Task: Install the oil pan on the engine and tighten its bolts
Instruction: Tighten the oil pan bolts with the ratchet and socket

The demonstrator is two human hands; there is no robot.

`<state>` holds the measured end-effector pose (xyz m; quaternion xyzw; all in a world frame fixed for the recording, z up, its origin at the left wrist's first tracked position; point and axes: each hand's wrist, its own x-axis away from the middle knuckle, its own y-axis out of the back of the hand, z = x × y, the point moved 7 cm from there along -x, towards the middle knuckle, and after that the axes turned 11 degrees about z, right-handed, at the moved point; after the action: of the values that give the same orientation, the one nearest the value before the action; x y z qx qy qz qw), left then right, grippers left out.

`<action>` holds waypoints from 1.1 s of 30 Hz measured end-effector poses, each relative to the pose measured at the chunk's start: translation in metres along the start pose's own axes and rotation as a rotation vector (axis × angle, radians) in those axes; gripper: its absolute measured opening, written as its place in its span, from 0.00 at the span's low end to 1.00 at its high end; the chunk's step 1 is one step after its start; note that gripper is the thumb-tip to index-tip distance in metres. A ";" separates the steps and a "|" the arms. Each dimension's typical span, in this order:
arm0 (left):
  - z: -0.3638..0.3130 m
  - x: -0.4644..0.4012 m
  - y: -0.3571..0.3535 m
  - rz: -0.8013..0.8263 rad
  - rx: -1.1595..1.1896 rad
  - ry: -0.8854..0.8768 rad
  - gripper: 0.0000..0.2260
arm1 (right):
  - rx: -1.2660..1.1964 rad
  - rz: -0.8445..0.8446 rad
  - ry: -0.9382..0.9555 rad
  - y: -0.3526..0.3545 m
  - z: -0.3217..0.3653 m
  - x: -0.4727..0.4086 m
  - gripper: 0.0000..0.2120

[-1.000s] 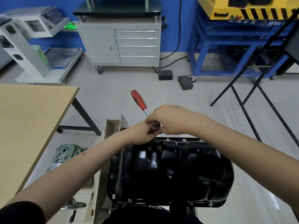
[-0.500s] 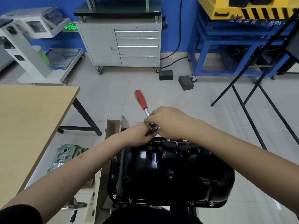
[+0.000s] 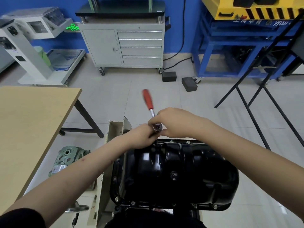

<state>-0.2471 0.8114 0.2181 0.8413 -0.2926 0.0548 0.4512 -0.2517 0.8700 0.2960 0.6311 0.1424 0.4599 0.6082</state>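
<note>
While both hands, left hand (image 3: 141,136) and right hand (image 3: 172,123), pinch the ratchet (image 3: 157,126) head, its stiff red grip (image 3: 147,99) offers better leverage.

Glossy black oil pan (image 3: 174,171) — shiny metal ratchet (image 3: 157,127) head, smooth red handle, matt wooden table (image 3: 29,122).

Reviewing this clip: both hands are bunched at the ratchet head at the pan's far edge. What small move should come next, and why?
Probably slide the right hand up to the red handle and swing it. Both hands crowd the ratchet head above the far flange of the oil pan, the left hand steadying below, while the handle sticks out free, so there is little leverage yet.
</note>
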 end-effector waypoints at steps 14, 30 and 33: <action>0.002 0.002 -0.002 -0.022 -0.004 0.040 0.13 | 0.014 -0.094 -0.080 -0.002 -0.008 0.004 0.12; -0.007 0.002 0.000 -0.050 -0.061 0.040 0.15 | 0.055 -0.079 -0.163 -0.002 -0.009 0.003 0.12; -0.005 -0.002 -0.002 0.003 -0.062 0.051 0.12 | 0.068 -0.067 -0.138 -0.004 -0.007 0.001 0.17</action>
<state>-0.2468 0.8171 0.2191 0.8247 -0.2841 0.0677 0.4843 -0.2549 0.8761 0.2919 0.6765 0.1369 0.3897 0.6097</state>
